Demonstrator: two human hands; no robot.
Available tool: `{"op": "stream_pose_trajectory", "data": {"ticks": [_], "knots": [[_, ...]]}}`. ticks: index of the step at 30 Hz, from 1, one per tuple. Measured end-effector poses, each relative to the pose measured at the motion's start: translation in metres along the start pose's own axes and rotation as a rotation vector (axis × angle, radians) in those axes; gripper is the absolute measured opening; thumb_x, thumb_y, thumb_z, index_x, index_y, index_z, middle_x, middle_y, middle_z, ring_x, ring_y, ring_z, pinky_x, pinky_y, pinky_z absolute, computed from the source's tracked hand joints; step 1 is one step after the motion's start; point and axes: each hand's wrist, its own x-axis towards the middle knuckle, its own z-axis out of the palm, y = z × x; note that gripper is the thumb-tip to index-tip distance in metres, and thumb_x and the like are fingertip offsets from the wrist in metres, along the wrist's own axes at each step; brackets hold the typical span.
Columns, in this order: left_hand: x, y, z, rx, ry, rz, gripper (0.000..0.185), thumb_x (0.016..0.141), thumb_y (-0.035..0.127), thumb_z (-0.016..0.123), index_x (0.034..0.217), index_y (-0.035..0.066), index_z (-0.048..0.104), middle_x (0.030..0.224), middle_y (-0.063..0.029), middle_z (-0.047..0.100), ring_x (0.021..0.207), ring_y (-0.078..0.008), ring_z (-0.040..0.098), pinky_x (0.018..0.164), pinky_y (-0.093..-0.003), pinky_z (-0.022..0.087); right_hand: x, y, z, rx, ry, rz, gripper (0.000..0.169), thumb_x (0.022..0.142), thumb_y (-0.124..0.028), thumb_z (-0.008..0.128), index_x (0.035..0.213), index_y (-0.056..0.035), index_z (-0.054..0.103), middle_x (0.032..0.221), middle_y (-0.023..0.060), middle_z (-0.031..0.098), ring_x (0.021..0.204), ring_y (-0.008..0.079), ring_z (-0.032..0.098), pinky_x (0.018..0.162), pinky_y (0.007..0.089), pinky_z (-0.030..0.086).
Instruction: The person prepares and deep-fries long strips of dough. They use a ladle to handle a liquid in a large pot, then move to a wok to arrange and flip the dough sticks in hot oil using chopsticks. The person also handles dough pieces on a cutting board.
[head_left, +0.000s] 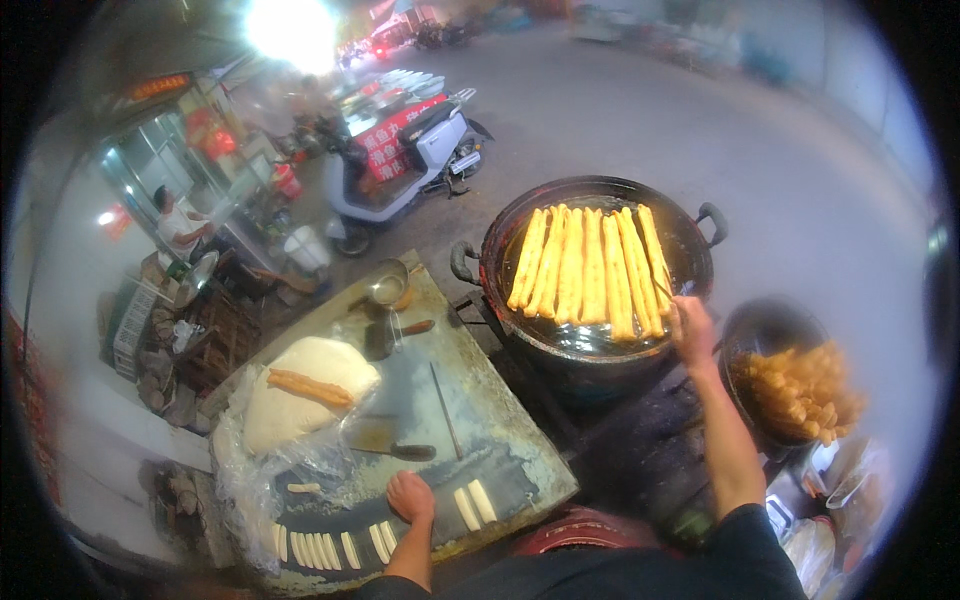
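My right hand (694, 330) is shut on a thin cooking stick (661, 286), whose tip meets the rightmost of several golden fried dough sticks (592, 262). These float side by side in dark oil in a large two-handled wok (491, 307). My left hand (411, 496) is curled into a fist low over the worktable (517, 420), and nothing shows in it. Raw dough strips (315, 551) lie in a row to its left, with a separate pair (476, 504) to its right. Beyond it are a broad-bladed knife (394, 448) and a thin rod (446, 412).
A large dough mass (315, 382), partly under plastic film, carries one fried stick (310, 387). Behind it lie a dark cleaver (397, 334) and a metal ladle (388, 285). Fried dough fills a basket (772, 319) at right. A scooter (420, 161) and a seated person (180, 225) are farther off.
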Motion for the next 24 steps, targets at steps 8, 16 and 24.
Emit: {"op": "stream_pose_trajectory", "data": {"ticks": [8,16,24], "knots": [[0.002,0.001,0.006,0.006,0.092,0.035,0.018,0.098,0.021,0.056,0.093,0.006,0.065,0.098,-0.015,0.067,0.102,-0.0375,0.062,0.091,-0.0503,0.047,0.001,-0.011,-0.002,0.222,0.227,0.243,0.012,0.102,-0.008,0.065,0.109,0.0017,0.068,0.104,0.0084,0.07,0.093,0.0155,0.068,0.081,0.0315,0.055],[0.001,-0.005,0.01,0.023,0.039,0.01,0.019,0.098,0.02,0.055,0.096,0.006,0.066,0.104,-0.0152,0.067,0.106,-0.0372,0.061,0.093,-0.0505,0.047,-0.001,-0.003,0.009,0.543,0.354,0.718,0.015,0.101,-0.011,0.068,0.11,0.0017,0.071,0.1,0.0061,0.072,0.084,0.0153,0.069,0.082,0.03,0.057],[0.002,-0.002,0.006,0.0,0.043,0.034,0.019,0.098,0.019,0.054,0.096,0.007,0.068,0.104,-0.0142,0.068,0.107,-0.0366,0.061,0.094,-0.0491,0.047,-0.013,-0.009,0.02,0.133,0.115,0.255,0.013,0.099,-0.005,0.067,0.11,0.0014,0.068,0.1,0.0147,0.069,0.088,0.0242,0.07,0.078,0.0362,0.055]]}}
